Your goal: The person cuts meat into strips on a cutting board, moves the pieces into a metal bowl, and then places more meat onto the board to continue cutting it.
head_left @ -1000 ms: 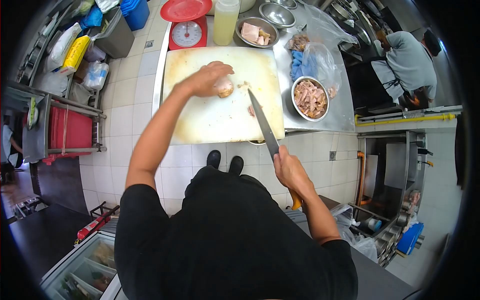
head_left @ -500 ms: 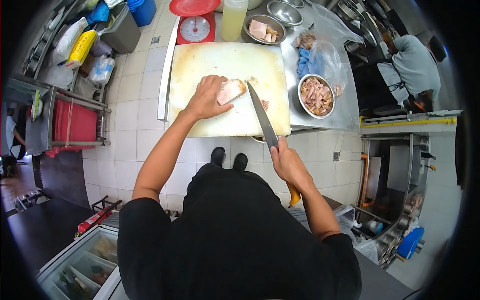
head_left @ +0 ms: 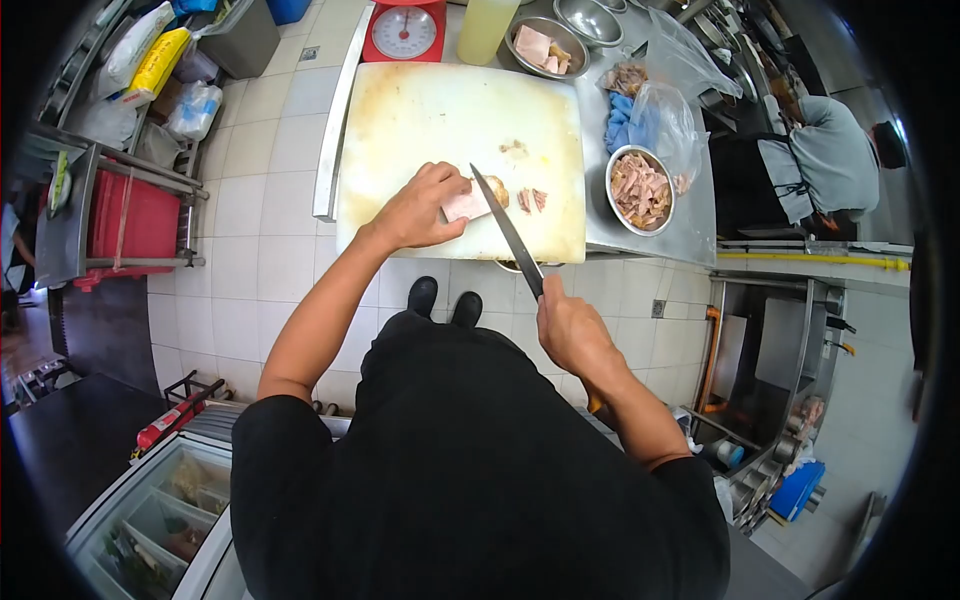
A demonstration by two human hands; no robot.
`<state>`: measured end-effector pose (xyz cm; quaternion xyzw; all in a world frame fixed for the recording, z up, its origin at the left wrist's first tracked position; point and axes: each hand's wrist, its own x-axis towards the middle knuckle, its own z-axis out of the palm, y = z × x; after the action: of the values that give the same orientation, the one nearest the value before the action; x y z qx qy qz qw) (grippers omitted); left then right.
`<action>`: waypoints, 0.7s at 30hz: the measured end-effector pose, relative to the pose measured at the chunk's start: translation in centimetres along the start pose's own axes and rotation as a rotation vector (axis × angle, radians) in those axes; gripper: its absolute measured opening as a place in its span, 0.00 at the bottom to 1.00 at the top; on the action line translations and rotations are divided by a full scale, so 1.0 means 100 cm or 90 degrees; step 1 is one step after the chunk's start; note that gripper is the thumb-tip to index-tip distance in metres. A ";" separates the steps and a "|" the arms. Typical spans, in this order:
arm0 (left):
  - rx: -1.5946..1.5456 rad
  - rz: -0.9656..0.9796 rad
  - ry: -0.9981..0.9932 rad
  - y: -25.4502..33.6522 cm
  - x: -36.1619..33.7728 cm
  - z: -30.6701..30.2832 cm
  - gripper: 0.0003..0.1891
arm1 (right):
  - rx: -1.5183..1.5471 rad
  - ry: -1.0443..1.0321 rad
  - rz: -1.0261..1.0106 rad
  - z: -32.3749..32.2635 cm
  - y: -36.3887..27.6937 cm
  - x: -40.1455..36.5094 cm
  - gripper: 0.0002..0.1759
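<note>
a white rectangular cutting board (head_left: 420, 110) lies beneath a long grey steel knife (head_left: 510, 226), gripped in the right hand (head_left: 575, 330). the left hand (head_left: 415, 210) holds a pale pink, brown-edged meat block (head_left: 464, 207) on the board's near half, the knife crossing the block's right end.

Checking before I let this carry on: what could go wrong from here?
The left hand holds the meat close to the knife, so a slip could cut that hand. The meat might also shift if the hold loosens. Small pieces lying beside the knife could get pushed off the cutting board.
</note>
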<state>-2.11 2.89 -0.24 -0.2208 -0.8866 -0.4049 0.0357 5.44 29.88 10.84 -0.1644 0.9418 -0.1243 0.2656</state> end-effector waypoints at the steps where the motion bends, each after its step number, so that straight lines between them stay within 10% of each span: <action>1: -0.004 0.000 0.000 0.000 0.001 0.001 0.24 | -0.002 -0.001 0.003 0.000 -0.001 -0.001 0.06; 21: -0.030 -0.032 0.027 -0.002 -0.001 0.013 0.26 | -0.030 -0.043 0.005 0.049 0.000 0.051 0.09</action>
<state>-1.92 3.68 -1.23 -0.1906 -0.8812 -0.4309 0.0393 4.00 27.29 4.42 -0.1712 0.9356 -0.0957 0.2936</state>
